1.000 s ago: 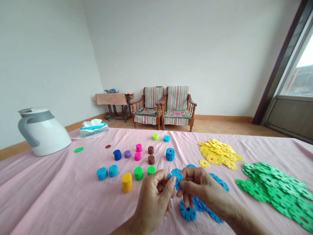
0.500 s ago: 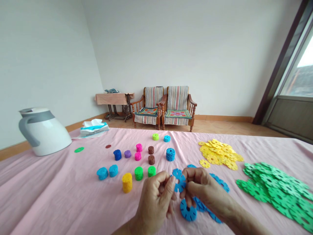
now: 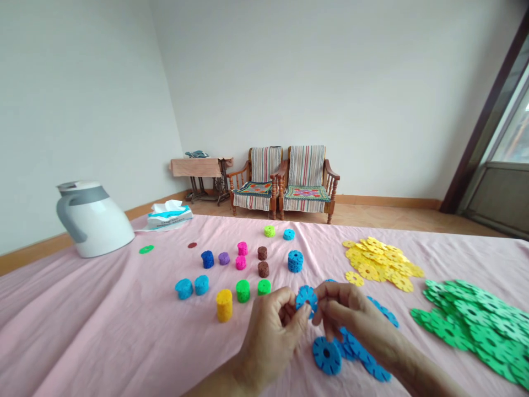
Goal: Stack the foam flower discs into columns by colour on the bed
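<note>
My left hand [image 3: 276, 325] is closed, pinching a blue notched plastic disc [image 3: 305, 298] between thumb and fingers. From the other side, my right hand [image 3: 344, 310] has its bent fingertips at the disc's right edge; the exact contact is partly hidden. Larger blue notched discs [image 3: 327, 355] lie loosely under and beside my right hand, which covers some of them. Just left of my hands stand a green stack of discs [image 3: 243, 291], another green stack [image 3: 264, 287] and a taller yellow stack [image 3: 224, 305]. Beyond the held disc is a blue stack [image 3: 295, 261].
Loose yellow discs [image 3: 380, 262] and a green heap [image 3: 479, 320] spread on the right. Several small stacks, such as a dark blue one [image 3: 207, 259], stand left of centre. A white jug [image 3: 101, 223] and a tissue pack [image 3: 170, 215] sit on the pink cloth [image 3: 124, 325].
The whole view has shifted, so the table things appear farther right. Between my hands the blue disc is turned a little, and my right fingers sit closer around its edge.
</note>
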The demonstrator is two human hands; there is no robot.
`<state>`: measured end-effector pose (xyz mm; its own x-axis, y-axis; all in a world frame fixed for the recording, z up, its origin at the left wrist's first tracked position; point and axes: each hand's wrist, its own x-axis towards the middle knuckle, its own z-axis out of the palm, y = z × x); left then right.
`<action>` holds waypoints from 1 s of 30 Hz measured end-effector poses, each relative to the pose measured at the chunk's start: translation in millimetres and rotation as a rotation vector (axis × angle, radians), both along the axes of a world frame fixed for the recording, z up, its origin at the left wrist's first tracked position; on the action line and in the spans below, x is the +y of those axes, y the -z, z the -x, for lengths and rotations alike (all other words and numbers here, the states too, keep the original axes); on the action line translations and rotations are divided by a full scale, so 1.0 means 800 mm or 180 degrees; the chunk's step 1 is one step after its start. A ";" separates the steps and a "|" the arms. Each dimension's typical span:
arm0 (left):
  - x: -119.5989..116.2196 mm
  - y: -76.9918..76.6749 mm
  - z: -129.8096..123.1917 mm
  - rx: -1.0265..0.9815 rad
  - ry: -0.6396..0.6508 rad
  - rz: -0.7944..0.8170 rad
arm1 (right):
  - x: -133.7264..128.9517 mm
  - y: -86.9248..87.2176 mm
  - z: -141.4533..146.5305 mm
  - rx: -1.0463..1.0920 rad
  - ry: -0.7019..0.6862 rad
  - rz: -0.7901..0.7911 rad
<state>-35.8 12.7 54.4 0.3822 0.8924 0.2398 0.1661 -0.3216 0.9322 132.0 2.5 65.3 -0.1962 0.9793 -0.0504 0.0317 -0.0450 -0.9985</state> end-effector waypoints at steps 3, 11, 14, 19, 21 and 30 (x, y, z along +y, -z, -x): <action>0.015 -0.018 0.013 -0.0378 -0.0339 0.0072 | 0.011 0.009 -0.017 -0.0276 0.0736 -0.0079; 0.107 -0.044 0.168 -0.0235 -0.1937 -0.0204 | 0.027 0.030 -0.055 -0.0661 0.1565 -0.0365; 0.144 -0.041 0.238 -0.0305 -0.2447 -0.0319 | 0.025 0.028 -0.054 -0.0665 0.1529 -0.0405; 0.168 -0.044 0.288 -0.0230 -0.2817 -0.0355 | 0.028 0.028 -0.053 -0.0620 0.1396 -0.0332; 0.162 -0.047 0.274 -0.0140 -0.2706 -0.0382 | 0.031 0.034 -0.056 -0.0721 0.1392 -0.0404; 0.027 -0.055 0.079 0.0830 -0.0502 -0.1054 | 0.019 0.047 -0.054 -0.2983 0.0836 -0.1238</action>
<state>-99.3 34.5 98.1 0.3333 0.8359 0.4360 0.4528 -0.5476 0.7037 175.0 18.0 27.8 -0.0202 0.9667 0.2553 0.8358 0.1565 -0.5263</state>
